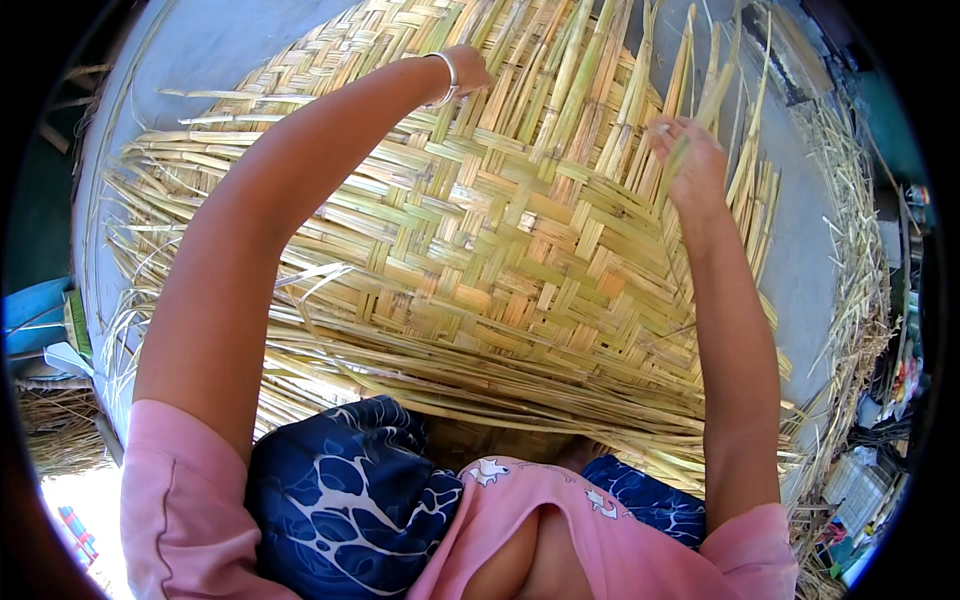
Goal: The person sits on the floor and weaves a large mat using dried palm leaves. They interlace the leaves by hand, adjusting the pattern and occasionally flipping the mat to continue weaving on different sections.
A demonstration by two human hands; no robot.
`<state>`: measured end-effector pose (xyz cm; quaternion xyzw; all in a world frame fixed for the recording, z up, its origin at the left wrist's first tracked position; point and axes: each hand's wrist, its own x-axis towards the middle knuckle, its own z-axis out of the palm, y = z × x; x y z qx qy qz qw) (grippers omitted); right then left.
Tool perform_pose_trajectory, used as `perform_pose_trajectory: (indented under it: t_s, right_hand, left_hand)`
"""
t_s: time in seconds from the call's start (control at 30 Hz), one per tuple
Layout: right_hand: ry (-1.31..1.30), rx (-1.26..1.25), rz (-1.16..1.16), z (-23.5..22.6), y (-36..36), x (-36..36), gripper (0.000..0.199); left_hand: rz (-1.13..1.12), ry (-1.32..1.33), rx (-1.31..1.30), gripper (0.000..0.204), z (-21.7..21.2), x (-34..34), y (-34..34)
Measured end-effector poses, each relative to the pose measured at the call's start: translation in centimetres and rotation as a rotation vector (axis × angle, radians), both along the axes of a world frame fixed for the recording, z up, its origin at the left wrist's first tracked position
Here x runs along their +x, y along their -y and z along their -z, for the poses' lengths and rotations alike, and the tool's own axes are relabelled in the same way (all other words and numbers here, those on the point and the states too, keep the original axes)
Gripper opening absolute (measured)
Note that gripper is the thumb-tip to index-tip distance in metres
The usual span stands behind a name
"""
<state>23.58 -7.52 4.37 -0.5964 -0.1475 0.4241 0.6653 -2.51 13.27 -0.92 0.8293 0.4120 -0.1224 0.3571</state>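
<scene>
A large woven mat [500,230] of flat, split reed strips in yellow, green and tan lies in front of me. My left hand [470,72], with a bangle [447,80] at its wrist, is over the far part of the weave beside several raised strips. Its fingers look curled, and what they hold, if anything, is hidden. Over the right side of the mat, my right hand [692,155] pinches a pale green reed strip [712,100], slightly blurred. Loose strips [565,85] fan out unwoven toward the far edge between and beyond my hands.
Long unwoven strip ends [480,375] run along the near edge by my legs. The mat lies on a grey floor [810,200]. Straw scraps [850,270] pile up at the right, near assorted clutter [860,490]. A blue object [35,315] is at the far left.
</scene>
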Motion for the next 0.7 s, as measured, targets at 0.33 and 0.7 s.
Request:
perform_pose_trajectory:
  t_s: [0.33, 0.7]
  right_hand:
    - [0.127, -0.200, -0.310, 2.6, -4.5, -6.2, 0.024]
    - [0.212, -0.312, -0.305, 3.6, -5.7, -7.6, 0.024]
  left_hand:
    - [-0.822, 0.709, -0.656, 0.039, -1.5, 0.9, -0.5]
    - [-0.194, 0.326, -0.847, 0.072, -4.0, 4.5, -0.8]
